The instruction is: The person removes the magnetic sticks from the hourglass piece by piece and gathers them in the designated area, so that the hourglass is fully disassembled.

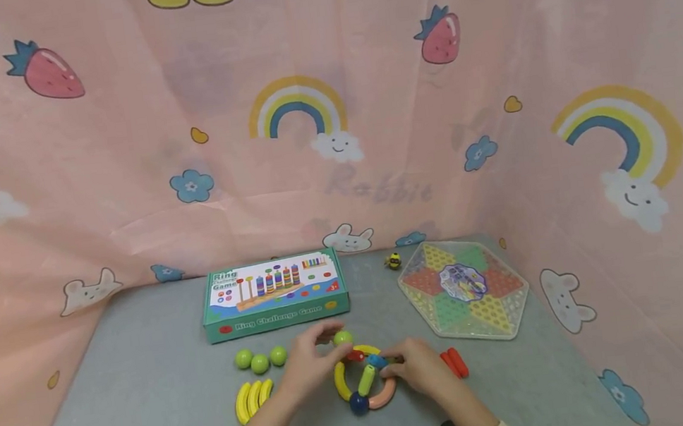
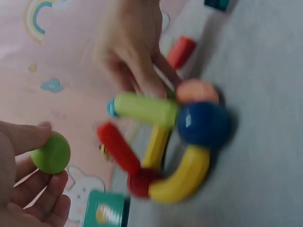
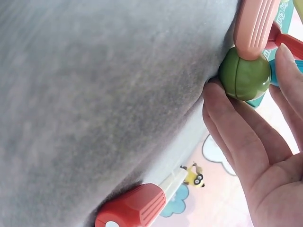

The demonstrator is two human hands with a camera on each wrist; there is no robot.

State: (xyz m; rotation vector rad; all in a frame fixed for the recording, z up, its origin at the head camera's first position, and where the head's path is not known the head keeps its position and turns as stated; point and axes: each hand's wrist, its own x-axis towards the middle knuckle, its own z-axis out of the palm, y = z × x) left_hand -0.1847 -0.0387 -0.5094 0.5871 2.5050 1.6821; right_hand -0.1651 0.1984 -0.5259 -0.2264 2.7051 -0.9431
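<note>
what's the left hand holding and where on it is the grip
A green ball, which the left hand pinches by opposite sides, between thumb and fingertips.

Showing "Ring Challenge Game" on both the top and front side of a green box (image 1: 274,292), also displaying "3+" on top; faintly spelling "Rabbit" across the pink backdrop (image 1: 395,128).

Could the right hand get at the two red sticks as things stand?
Probably yes: the red sticks lie close beside the right hand, with nothing seen between. It holds the olive-green ball, so may need to let go first.
</note>
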